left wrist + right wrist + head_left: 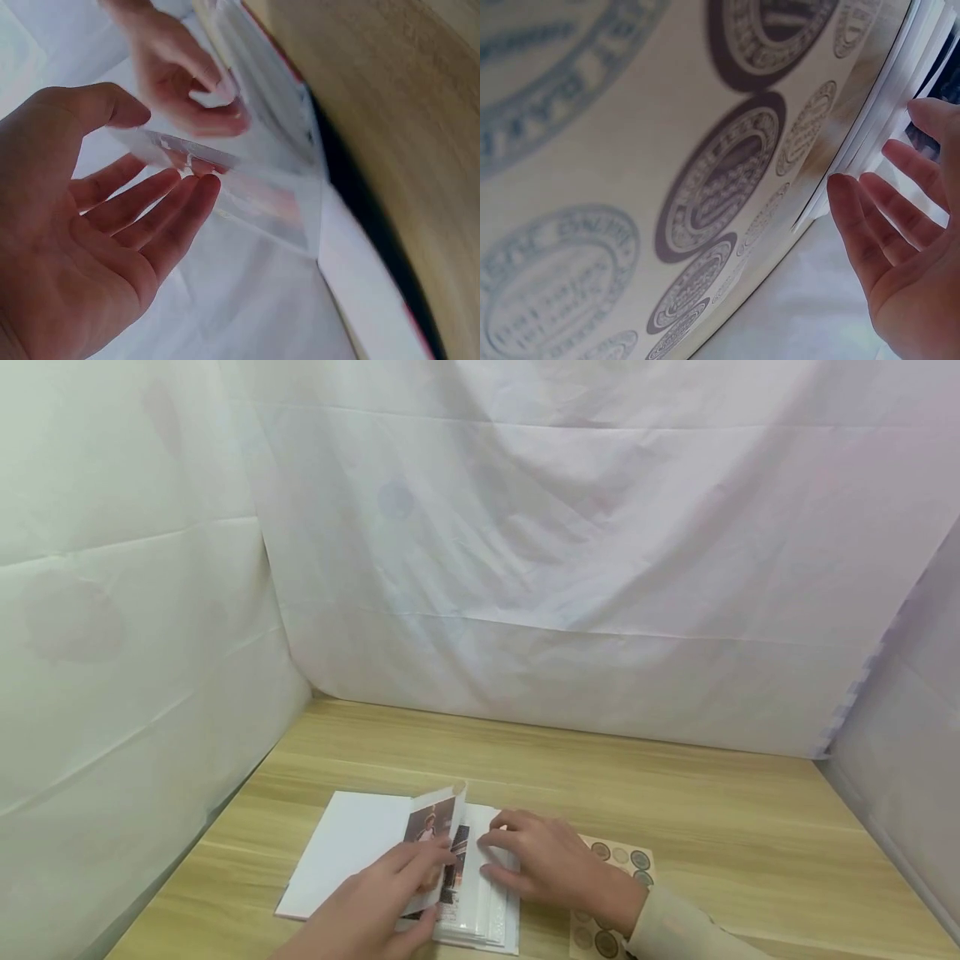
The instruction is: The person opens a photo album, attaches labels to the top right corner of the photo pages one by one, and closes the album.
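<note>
A photo album (362, 839) lies spread on the table, its white inside cover to the left. One clear-pocket page (431, 817) with a photo stands raised, leaning left, a round sticker at its top corner. My left hand (393, 881) has its fingers against this page. In the left wrist view the fingers of the left hand (112, 217) are slightly bent and the thumb is apart from them. Over the right-hand pages (480, 902) my right hand (551, 856) rests with loosely bent fingers. In the right wrist view those fingertips (844, 187) are right at the page edges.
A tan sheet of round stickers (626, 857) lies right of the album, partly under the right forearm. The wood-grain table (675, 785) is bordered by white cloth (525, 568) at the back and sides.
</note>
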The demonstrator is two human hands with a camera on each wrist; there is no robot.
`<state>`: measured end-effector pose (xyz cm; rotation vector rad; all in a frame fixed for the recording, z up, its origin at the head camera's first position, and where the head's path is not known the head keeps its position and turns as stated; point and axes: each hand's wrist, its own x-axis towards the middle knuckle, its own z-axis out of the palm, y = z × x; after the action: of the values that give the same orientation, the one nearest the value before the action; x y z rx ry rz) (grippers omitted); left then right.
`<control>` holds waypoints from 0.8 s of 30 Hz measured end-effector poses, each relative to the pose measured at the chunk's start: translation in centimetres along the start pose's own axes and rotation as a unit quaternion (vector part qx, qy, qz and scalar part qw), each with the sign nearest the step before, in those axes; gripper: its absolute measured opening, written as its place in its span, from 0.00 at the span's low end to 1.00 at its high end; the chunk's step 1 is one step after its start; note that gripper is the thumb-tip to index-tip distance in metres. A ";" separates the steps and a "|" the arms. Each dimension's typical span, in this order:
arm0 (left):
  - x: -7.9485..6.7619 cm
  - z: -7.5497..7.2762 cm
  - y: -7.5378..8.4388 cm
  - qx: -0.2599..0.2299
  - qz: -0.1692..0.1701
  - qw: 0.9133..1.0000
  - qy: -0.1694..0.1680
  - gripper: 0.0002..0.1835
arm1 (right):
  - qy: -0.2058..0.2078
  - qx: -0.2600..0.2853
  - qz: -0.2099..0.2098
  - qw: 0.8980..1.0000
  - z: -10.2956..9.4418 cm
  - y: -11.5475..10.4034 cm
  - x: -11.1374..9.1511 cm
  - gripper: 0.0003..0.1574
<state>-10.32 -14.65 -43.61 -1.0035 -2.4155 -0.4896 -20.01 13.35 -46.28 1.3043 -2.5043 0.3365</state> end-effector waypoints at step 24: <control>-3.8 -4.3 -3.4 0.049 -0.129 0.983 0.120 0.38 | -0.015 0.005 0.008 1.000 -0.2 0.0 -0.1 0.18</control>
<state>-9.22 -21.15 -42.62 -0.5572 -2.3342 -0.5402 -19.93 13.47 -46.07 1.3031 -2.5424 0.3343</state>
